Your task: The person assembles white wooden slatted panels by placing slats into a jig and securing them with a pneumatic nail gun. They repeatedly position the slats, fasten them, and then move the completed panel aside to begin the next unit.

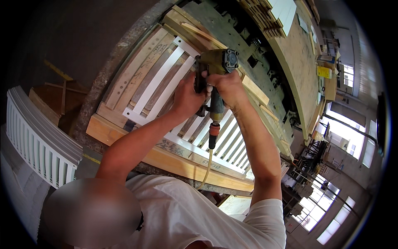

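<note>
**Two hands on one nail gun above a white slatted frame**

At the far left, around nine o'clock, one stack of white slatted panels [39, 139] stands on edge, well apart from the work. Just above it, at ten o'clock, sits a brown wooden piece [49, 101] in shadow.

Moving toward the centre, a wooden jig [124, 137] of pale timber rails lies tilted across the view. In it rests one white slatted frame [159, 81]. In its upper section two white slats can be counted; the lower section, toward five o'clock, has many more, too crowded to count surely.

Just above centre, at twelve o'clock, are two bare hands and one tool. The left hand [187, 98] is curled against the left side of the nail gun [215, 72], fingers closed near its nose. The right hand [228, 89] is wrapped tight round the gun's grip from the right. The gun is olive-yellow and stands upright between both hands, its nose pointing down at the frame. One pale air hose [207, 166] hangs from its handle toward six o'clock.

To the right, at two o'clock, a long curved workbench [296, 62] runs away, with bright windows [331, 133] beyond at four o'clock.
</note>
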`<state>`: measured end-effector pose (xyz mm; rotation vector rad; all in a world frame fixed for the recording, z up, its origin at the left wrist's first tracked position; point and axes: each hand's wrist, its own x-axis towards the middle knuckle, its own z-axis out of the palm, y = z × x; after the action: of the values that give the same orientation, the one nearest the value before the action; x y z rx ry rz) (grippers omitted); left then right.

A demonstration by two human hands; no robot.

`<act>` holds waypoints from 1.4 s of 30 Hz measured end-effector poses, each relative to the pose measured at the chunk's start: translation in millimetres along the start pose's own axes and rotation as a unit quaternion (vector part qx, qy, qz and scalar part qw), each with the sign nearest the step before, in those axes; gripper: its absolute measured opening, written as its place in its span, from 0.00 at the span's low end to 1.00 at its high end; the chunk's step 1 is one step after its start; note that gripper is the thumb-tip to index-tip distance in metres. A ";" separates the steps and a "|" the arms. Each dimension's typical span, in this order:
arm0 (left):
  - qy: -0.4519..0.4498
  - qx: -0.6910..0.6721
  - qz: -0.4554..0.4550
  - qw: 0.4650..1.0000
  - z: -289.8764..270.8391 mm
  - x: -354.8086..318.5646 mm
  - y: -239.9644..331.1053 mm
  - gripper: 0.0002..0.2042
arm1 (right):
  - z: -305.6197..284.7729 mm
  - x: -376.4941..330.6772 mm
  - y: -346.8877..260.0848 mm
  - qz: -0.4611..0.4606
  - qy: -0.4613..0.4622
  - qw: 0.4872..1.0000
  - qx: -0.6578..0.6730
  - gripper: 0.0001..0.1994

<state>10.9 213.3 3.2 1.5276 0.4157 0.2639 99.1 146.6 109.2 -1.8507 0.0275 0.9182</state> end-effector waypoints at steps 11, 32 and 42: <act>-0.016 -0.008 -0.032 0.999 -5.7 1.1 5.3 0.17 | 4.6 1.9 -2.4 0.004 0.021 1.000 -0.018 0.05; 0.056 0.041 0.004 0.998 -29.5 14.2 13.1 0.17 | 26.3 26.6 -19.6 -0.011 -0.008 0.998 -0.058 0.07; 0.062 0.051 0.015 0.997 -29.0 16.1 -0.9 0.14 | 28.0 25.5 -22.2 -0.012 -0.015 0.999 -0.049 0.07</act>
<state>13.1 246.3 0.9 1.6234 0.5102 0.3664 110.1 188.9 106.1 -1.9226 -0.0592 0.9440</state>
